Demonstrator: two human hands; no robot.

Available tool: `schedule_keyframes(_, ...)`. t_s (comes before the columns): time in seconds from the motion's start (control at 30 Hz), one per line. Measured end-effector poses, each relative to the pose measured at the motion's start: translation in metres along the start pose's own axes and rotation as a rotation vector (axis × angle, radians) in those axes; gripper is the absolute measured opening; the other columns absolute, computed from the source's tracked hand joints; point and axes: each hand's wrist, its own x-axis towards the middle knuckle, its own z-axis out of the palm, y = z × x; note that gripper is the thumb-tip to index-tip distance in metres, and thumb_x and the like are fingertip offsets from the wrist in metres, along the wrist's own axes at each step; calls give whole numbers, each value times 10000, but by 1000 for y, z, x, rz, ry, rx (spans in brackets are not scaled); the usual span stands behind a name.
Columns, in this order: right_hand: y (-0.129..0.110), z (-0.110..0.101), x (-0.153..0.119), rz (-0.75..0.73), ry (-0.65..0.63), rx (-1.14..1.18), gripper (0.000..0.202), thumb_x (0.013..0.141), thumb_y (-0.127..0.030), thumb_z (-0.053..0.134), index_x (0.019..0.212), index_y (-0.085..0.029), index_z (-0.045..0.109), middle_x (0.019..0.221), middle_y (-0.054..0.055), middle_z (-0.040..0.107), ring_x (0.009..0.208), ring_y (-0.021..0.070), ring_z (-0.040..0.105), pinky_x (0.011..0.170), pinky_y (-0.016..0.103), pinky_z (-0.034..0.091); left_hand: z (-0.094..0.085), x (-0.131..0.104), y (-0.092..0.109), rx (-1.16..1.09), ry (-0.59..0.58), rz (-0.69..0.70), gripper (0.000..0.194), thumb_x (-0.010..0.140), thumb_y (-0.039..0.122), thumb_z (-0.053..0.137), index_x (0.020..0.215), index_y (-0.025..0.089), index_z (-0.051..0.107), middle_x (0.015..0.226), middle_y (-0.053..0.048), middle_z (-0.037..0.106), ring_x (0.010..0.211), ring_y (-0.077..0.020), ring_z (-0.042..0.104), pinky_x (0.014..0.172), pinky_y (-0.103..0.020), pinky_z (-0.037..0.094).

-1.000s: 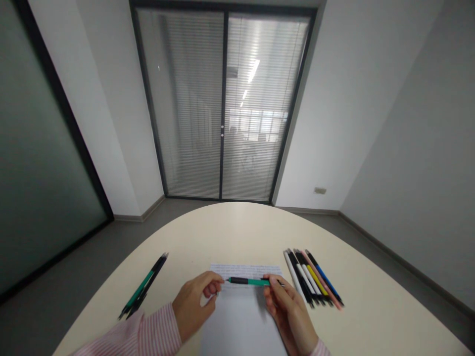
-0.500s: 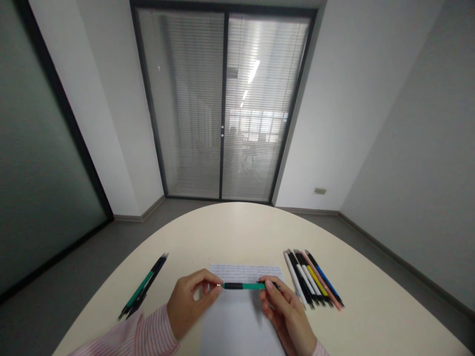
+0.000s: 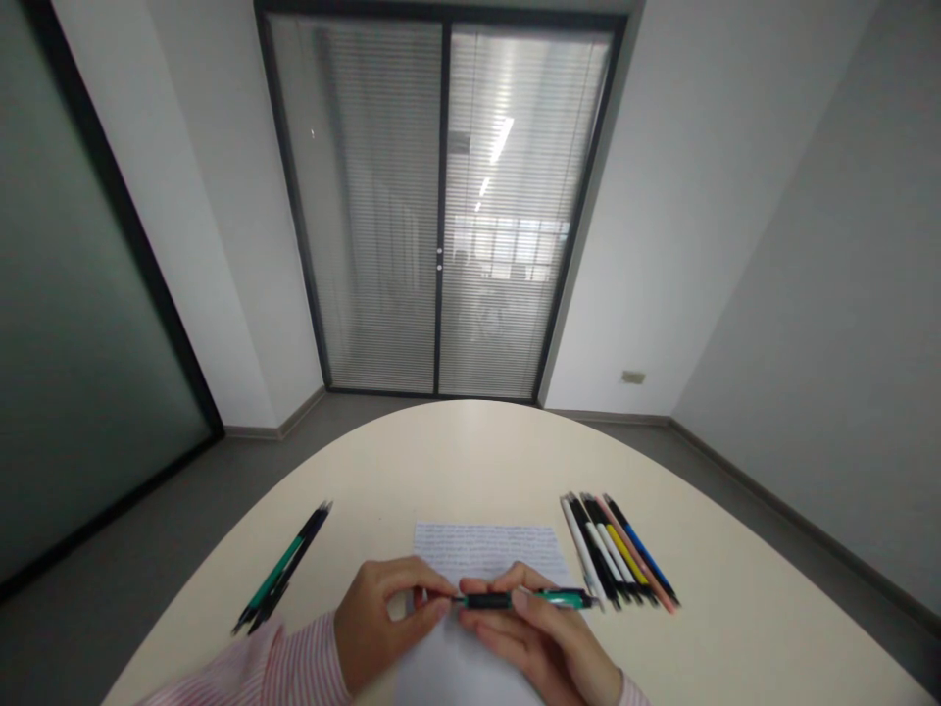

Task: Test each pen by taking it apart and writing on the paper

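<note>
A pen (image 3: pixel 487 600) with a green barrel and a black grip lies level across the space between my hands, above a sheet of paper (image 3: pixel 485 541). My left hand (image 3: pixel 382 613) is closed in a pinch of thumb and forefinger at the pen's left, pointed end. Those fingertips hide part of the tip. My right hand (image 3: pixel 563 637) is closed around the pen's middle, thumb on top and fingers beneath. The pen's green rear end and dark clip stick out to the right of that thumb. Lines of handwriting run across the top of the paper.
On the right of the round table (image 3: pixel 470 451) lies a row of several pens (image 3: pixel 618 551) in white, black, yellow, pink and blue. To the left, green and black pens (image 3: pixel 283 567) lie together near the table's edge. A glass door (image 3: pixel 441 206) with blinds stands beyond.
Both hands have come slightly lower and nearer me with the pen. My right hand has slid along the barrel from the rear end to the middle, closer to my left hand.
</note>
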Motion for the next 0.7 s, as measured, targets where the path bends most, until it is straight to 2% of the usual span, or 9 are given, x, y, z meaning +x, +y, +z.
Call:
schedule_keyframes(0.2, -6, -1, 1, -16, -103, 111, 142, 709, -248, 717, 785, -166, 630, 995, 151, 735, 951, 266, 678, 946, 394, 380, 0, 1, 1, 21, 12, 20, 135, 768, 151, 610, 780, 173, 743, 654, -42, 729, 580, -148, 655, 574, -210, 510)
schedule_keyframes(0.43, -7, -9, 4, -72, -83, 154, 73, 672, -212, 666, 704, -149, 681, 872, 117, 734, 875, 235, 657, 907, 357, 408, -3, 1, 1, 103, 76, 68, 121, 764, 154, 600, 719, 168, 711, 583, -22, 671, 515, -132, 601, 515, -205, 473)
schedule_keyframes(0.57, -6, -13, 7, -167, 20, 189, 67, 657, -201, 662, 670, -147, 701, 824, 104, 731, 882, 224, 636, 940, 367, 401, -4, -2, -1, 346, 137, 181, 176, 797, 164, 575, 662, 167, 688, 491, -10, 591, 458, -133, 551, 469, -223, 429)
schedule_keyframes(0.7, -4, -14, 7, -177, 53, 183, 56, 656, -194, 666, 665, -155, 705, 831, 99, 735, 879, 228, 638, 958, 386, 393, 4, -10, -6, 625, 55, 288, 200, 821, 152, 557, 676, 177, 693, 494, -18, 630, 453, -155, 589, 460, -246, 422)
